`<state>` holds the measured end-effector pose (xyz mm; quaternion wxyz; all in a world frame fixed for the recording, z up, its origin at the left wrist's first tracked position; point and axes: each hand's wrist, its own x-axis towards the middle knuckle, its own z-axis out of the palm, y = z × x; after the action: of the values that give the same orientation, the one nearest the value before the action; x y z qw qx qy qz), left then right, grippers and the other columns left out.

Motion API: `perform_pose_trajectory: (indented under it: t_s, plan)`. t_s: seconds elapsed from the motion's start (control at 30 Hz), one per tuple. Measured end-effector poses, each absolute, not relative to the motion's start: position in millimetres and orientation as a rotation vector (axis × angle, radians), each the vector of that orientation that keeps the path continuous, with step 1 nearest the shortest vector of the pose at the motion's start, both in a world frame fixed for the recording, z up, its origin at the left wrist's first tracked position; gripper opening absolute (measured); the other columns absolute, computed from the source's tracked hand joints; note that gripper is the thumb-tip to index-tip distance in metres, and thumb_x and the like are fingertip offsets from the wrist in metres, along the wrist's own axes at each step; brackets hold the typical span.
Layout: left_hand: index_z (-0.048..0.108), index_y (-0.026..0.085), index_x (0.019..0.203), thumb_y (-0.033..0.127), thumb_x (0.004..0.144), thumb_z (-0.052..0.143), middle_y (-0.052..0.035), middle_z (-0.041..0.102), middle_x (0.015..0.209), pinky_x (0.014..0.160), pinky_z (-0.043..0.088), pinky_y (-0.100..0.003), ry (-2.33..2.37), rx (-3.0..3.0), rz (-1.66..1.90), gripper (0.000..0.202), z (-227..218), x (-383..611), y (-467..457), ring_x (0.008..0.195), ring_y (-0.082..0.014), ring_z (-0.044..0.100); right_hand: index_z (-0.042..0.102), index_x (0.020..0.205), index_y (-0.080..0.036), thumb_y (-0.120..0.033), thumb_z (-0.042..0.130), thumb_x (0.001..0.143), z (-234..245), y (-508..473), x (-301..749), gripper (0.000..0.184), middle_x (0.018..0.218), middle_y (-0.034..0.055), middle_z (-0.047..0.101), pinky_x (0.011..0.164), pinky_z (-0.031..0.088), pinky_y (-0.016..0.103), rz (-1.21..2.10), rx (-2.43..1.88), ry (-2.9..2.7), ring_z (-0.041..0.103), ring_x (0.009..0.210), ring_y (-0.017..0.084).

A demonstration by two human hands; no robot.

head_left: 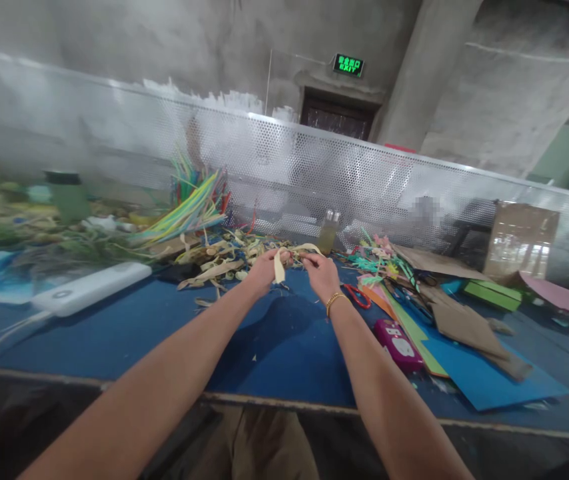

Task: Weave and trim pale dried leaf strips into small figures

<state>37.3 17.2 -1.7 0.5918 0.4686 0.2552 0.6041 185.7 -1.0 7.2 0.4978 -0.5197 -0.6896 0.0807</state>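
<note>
Over the far part of the blue table (284,360), both my hands are raised close together. My left hand (264,270) pinches a pale yellow strip (279,267), which looks like dried husk or ribbon; one end hangs down by the fingers. The strip arcs across to my right hand (321,270), whose fingers are also closed on it. A gold bracelet (336,302) circles the right wrist. Behind the hands lies a heap of dried husk pieces (219,263). Red-handled scissors (358,296) rest just right of my right hand.
A white power strip (92,287) lies left, near bundled colourful pipe cleaners (189,210). A glass bottle (329,231) stands behind my hands. At right are a magenta case (398,345), blue paper (494,373) and brown cardboard (469,330). A perforated metal screen (284,160) borders the table's back.
</note>
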Motion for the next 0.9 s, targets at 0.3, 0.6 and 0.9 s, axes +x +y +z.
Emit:
perform_pose_trajectory:
  t_s: [0.3, 0.6, 0.9]
  plan:
    - [0.062, 0.016, 0.075, 0.025, 0.061, 0.076, 0.0019, 0.056, 0.065, 0.047, 0.035, -0.016, 0.529, 0.966, 1.261, 0.022, -8.6, 42.1, 16.7, 0.056, -0.006, 0.05, 0.069, 0.095, -0.02, -0.027, 0.055, 0.078, -1.7, 2.6, 171.8, 0.023, 0.099, 0.0039, 0.069, 0.087, 0.046, 0.029, 0.392, -1.049, -1.566, 0.063, 0.091, 0.016]
    - [0.064, 0.017, 0.079, 0.032, 0.064, 0.073, -0.0004, 0.058, 0.066, 0.054, 0.042, -0.022, 0.531, 1.06, 1.281, 0.023, -8.6, 41.6, 19.4, 0.057, -0.0098, 0.052, 0.065, 0.075, -0.018, -0.04, 0.05, 0.08, -8.7, 1.3, 159.9, 0.028, 0.073, 0.0017, 0.067, 0.069, 0.045, 0.025, 0.404, -1.148, -1.609, 0.059, 0.071, 0.014]
    - [0.064, 0.018, 0.08, 0.032, 0.06, 0.076, 0.0026, 0.053, 0.061, 0.054, 0.041, -0.021, 0.491, 1.0, 1.373, 0.027, -8.4, 30.6, 33.6, 0.053, -0.0065, 0.047, 0.064, 0.067, -0.019, -0.035, 0.049, 0.079, 6.2, -13.2, 159.5, 0.025, 0.064, -0.001, 0.061, 0.063, 0.04, 0.023, 0.333, -1.189, -1.701, 0.054, 0.062, 0.012]
